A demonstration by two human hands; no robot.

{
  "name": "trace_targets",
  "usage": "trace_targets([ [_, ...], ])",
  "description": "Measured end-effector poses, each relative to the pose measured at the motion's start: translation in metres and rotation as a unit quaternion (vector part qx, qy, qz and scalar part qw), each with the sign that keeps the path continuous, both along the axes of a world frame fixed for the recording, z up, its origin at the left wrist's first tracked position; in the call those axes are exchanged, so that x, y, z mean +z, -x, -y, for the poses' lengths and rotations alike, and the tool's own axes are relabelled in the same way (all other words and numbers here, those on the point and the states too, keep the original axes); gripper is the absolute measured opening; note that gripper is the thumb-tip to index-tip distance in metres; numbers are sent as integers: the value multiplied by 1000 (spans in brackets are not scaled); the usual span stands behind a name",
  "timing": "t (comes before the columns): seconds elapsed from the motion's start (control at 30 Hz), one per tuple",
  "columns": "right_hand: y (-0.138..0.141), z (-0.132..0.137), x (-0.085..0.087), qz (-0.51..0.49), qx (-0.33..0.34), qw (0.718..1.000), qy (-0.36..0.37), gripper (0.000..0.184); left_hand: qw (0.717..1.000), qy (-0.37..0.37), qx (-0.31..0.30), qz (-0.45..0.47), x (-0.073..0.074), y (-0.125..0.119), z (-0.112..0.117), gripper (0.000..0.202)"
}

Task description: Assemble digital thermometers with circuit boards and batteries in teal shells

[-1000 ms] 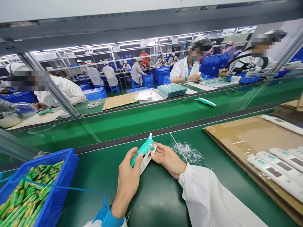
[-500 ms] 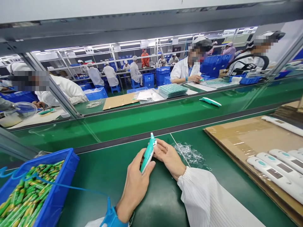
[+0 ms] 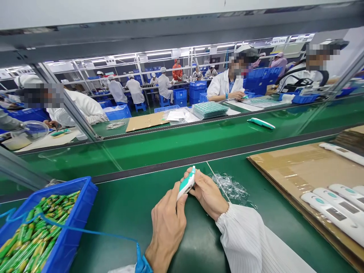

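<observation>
Both your hands are on the teal-and-white plastic handheld device (image 3: 187,182), and it sits right between them, tilted with its tip pointing up and away from you. Your left hand (image 3: 167,227) is clenched around the lower white end, and your right hand (image 3: 206,193) curls in from the other side, with the fingers wrapped over the top part. It's held just above the green conveyor belt (image 3: 199,242), not lying on it.

Just past your right hand there's a crumpled clear plastic bag (image 3: 230,187). Off to your left is a blue plastic crate (image 3: 91,193) packed with green cylindrical batteries (image 3: 35,235), and a blue cord (image 3: 85,230) runs across it to the strap on your left wrist (image 3: 143,265). To your right, a cardboard sheet (image 3: 284,167) holds a row of white devices with teal dots (image 3: 332,210). Beyond the glass panel (image 3: 199,140), a co-worker (image 3: 227,81) in a white coat sits at the next belt.
</observation>
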State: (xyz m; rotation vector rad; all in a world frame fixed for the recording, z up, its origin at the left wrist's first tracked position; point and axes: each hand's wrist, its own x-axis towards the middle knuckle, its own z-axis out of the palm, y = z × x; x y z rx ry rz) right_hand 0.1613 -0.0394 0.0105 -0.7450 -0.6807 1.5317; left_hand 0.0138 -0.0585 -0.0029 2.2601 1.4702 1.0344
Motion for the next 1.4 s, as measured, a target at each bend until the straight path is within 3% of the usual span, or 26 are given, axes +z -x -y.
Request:
trace_targets([
  [0.07,-2,0,0,8,10,1000,8,50,1000,25,2,17,3,0,-1,37],
  [0.27,-11,-1,0,51,82,995,-9,50,972,207,-23,108,27,3,-3,34],
  [0.47,-6,-2,-10,90,62,994,2,53,948,264,-59,167,30,10,-6,31],
  [0.53,-3,-1,-11,98,42,994,10,51,901,356,-80,233,29,14,-11,35],
  [0.6,0,0,-9,111,26,993,20,49,830,464,-95,296,27,17,-18,43],
  [0.67,3,0,-7,118,29,992,21,50,785,510,-102,336,24,17,-22,47],
  [0.7,6,1,-6,117,39,992,19,52,794,491,-100,345,23,16,-22,47],
  [0.73,8,3,-5,114,51,992,15,55,823,445,-95,340,21,14,-21,45],
  [0.83,14,8,-3,119,67,991,17,62,938,245,-78,234,18,8,-7,35],
  [0.93,14,9,-5,121,44,988,88,53,979,169,-65,96,20,13,9,40],
  [1.03,10,5,-7,72,14,984,163,40,990,132,5,45,37,47,16,33],
  [1.13,7,3,-1,25,12,979,200,35,989,68,118,-61,68,114,11,21],
  [1.17,6,3,2,19,12,978,208,33,974,61,171,-139,79,140,5,25],
  [1.2,6,3,5,17,11,977,213,32,941,78,223,-244,88,167,-1,30],
  [1.23,6,3,8,19,11,976,216,30,922,93,250,-281,97,193,-8,31],
  [1.33,6,4,10,34,9,976,214,27,878,150,286,-354,111,252,-26,21],
  [1.4,5,5,8,45,17,977,206,30,849,196,293,-393,112,272,-33,19],
])
